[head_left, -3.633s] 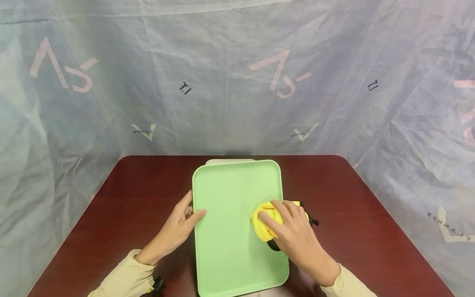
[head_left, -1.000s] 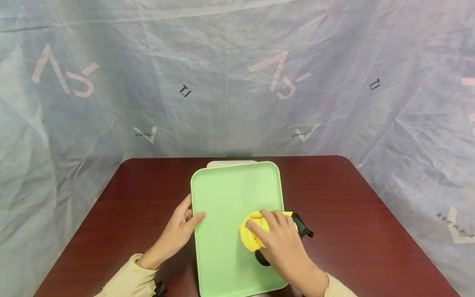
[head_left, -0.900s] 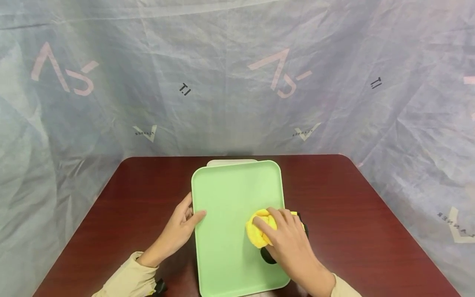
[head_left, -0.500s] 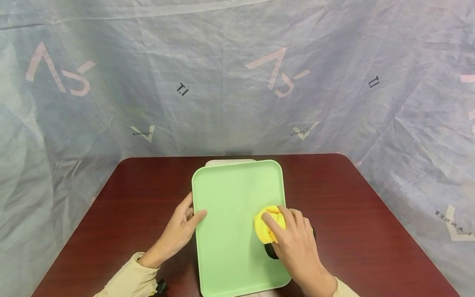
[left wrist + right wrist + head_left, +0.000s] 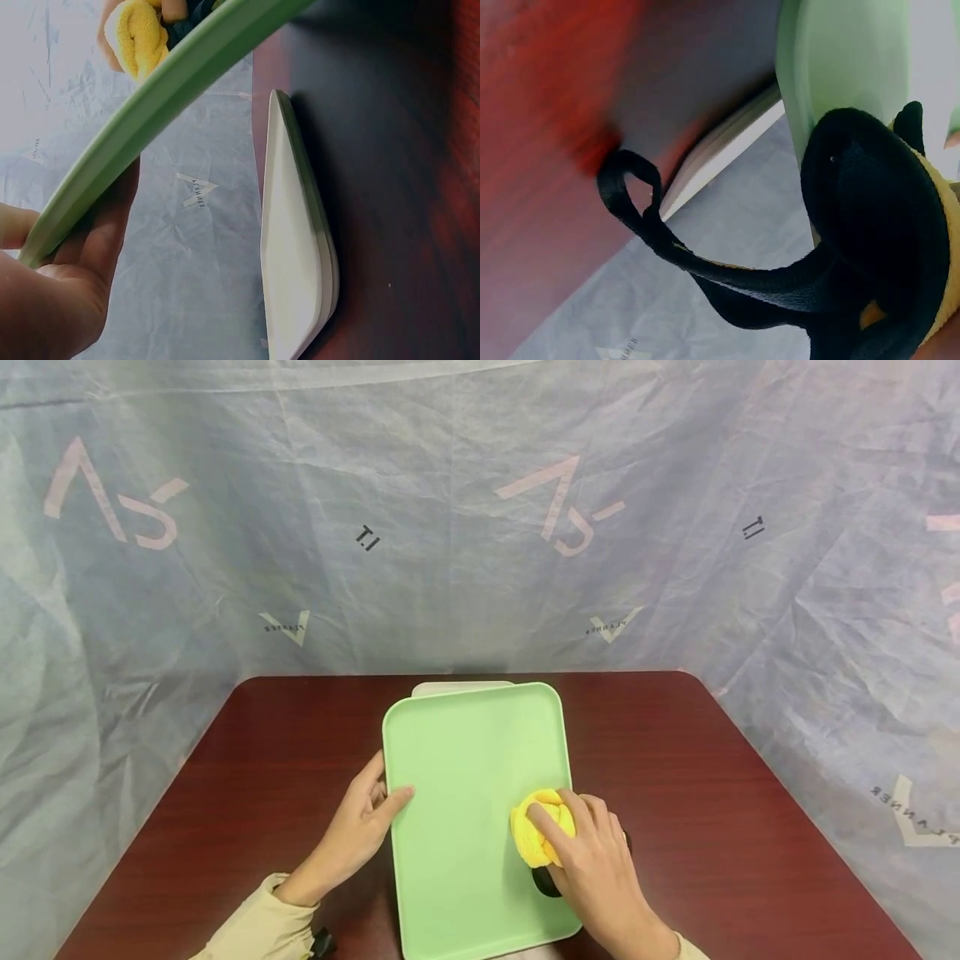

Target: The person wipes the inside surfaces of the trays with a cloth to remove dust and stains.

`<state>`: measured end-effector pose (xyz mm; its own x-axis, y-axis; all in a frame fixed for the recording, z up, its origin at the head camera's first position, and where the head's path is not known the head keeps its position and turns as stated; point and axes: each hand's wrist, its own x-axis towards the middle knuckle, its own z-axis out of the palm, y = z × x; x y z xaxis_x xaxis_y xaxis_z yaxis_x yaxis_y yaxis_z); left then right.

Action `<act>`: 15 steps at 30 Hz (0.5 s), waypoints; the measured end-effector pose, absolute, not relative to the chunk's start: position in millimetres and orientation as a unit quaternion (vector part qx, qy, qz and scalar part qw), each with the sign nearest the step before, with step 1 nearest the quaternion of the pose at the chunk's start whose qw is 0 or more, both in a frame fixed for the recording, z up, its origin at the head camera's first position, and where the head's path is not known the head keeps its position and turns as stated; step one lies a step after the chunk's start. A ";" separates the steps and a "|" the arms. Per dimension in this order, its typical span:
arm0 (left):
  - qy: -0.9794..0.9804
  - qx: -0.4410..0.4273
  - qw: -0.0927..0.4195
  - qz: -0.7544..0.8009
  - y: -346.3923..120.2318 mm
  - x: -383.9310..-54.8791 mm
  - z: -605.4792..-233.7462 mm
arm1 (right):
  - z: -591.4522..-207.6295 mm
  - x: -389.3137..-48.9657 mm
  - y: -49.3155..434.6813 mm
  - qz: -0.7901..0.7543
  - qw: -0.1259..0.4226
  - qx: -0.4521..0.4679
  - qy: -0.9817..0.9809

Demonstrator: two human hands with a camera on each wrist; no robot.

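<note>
A light green rectangular tray (image 5: 461,810) is held up at a slant, its inner face towards me. My left hand (image 5: 352,827) grips its left rim, thumb on the inner face and fingers behind. My right hand (image 5: 600,868) holds a bunched yellow cloth (image 5: 528,842) against the right half of that face. In the right wrist view the cloth's black side (image 5: 885,202) and a hanging black loop (image 5: 630,180) show. The left wrist view reveals a gap between the raised tray and a small stack of trays (image 5: 292,255), white on top, lying below it.
A dark red wooden table (image 5: 675,760) stretches under the hands. Grey fabric (image 5: 450,568) with printed marks hangs behind it and along both sides. The far edge of a white tray (image 5: 457,687) peeks out behind the green one.
My right hand has moved the yellow cloth left over the tray, then back right and slightly down. The left hand and the tray have barely shifted.
</note>
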<state>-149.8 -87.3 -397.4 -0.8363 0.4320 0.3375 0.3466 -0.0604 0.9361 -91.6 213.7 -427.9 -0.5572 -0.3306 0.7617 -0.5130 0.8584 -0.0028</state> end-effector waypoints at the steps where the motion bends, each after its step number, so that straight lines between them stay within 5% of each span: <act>1: 0.686 0.284 0.030 0.669 -88.2 -149.4 -397.4 | -429.0 -91.6 211.9 0.116 0.403 0.245 -0.874; 15: 0.687 0.282 0.027 0.669 -88.3 -146.9 -398.6 | -423.7 -90.0 156.3 0.140 0.369 0.303 -0.867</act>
<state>-146.9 -88.3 -398.6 -0.8391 0.4240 0.3409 0.3522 -0.0544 0.9344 -90.0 156.3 -423.7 -0.5442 -0.4224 0.7248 -0.6293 0.7769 -0.0197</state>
